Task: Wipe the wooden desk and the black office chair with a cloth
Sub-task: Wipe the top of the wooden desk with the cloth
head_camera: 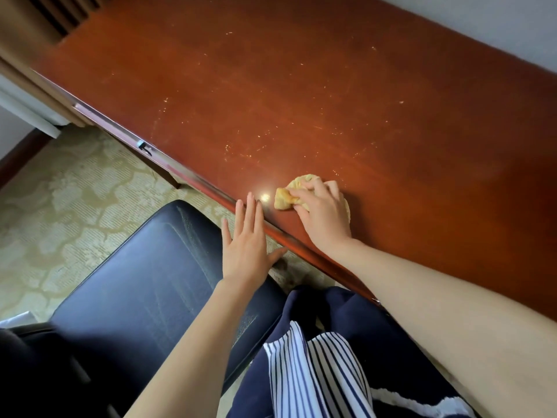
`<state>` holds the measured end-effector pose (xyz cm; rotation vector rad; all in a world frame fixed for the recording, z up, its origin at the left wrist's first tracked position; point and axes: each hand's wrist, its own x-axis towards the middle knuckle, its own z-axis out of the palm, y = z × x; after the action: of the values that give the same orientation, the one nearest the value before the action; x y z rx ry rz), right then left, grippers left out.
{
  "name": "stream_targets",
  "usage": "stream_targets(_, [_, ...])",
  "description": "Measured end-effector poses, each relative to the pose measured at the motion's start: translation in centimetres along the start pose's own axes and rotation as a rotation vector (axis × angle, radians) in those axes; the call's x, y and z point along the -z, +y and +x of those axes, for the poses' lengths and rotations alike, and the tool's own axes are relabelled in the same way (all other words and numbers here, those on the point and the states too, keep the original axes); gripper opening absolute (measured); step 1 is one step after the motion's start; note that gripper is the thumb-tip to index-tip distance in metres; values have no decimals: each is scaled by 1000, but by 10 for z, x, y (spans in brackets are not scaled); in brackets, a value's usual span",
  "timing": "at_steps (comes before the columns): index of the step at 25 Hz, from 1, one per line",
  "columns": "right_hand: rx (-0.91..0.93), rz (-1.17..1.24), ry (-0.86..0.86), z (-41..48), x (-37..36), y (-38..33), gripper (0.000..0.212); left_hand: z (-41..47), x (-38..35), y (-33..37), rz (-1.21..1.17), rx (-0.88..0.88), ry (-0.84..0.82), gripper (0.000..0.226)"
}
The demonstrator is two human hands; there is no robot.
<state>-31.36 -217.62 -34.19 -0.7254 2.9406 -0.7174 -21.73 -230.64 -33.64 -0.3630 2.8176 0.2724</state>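
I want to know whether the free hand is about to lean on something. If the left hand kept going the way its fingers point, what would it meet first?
Probably the front edge of the wooden desk: the left hand lies flat, its fingertips at that edge already, though contact is unclear.

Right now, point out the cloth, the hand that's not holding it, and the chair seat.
cloth (284, 198), head view, on the bunched yellow end left of the fingers
left hand (245, 251), head view, back of the hand
chair seat (144, 267), head view, middle of the black cushion
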Motion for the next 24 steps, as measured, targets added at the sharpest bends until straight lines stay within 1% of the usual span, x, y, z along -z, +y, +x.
stream_targets(2, [198, 26, -67, -20, 15, 17, 35, 8, 7, 1, 27, 1, -29, 101])
stream_targets(4, [331, 28, -127, -44, 32, 39, 44, 13, 12, 6, 67, -9, -83, 106])
stream_targets(6, [421, -7, -199, -70, 46, 65, 51, 16, 15, 12, 89, -9, -136, 110])
stream_targets(9, [536, -52, -304, -98, 71, 98, 56, 19, 19, 19, 104, 6, -165, 114])
stream_targets(12, [673, -97, -409, -91, 88, 115, 57, 20, 20, 18, 135, -6, -169, 115])
stream_targets(14, [735, -123, -444, -72, 91, 116, 56, 20, 20, 17, 140, -14, -160, 114])
stream_targets(15, [735, -132, -445, -61, 91, 114, 55, 20, 19, 16, 140, -17, -153, 114])
stream_targets(17, [650, -127, -422, -39, 85, 109, 53, 20, 18, 17, 136, -20, -140, 113])
stream_targets(21, [354, -80, -319, 12, 71, 92, 37, 20, 17, 18, 138, -20, -121, 113])
stream_targets(24, [99, -63, -173, 53, 54, 81, 31, 20, 15, 17, 132, -26, -108, 112])
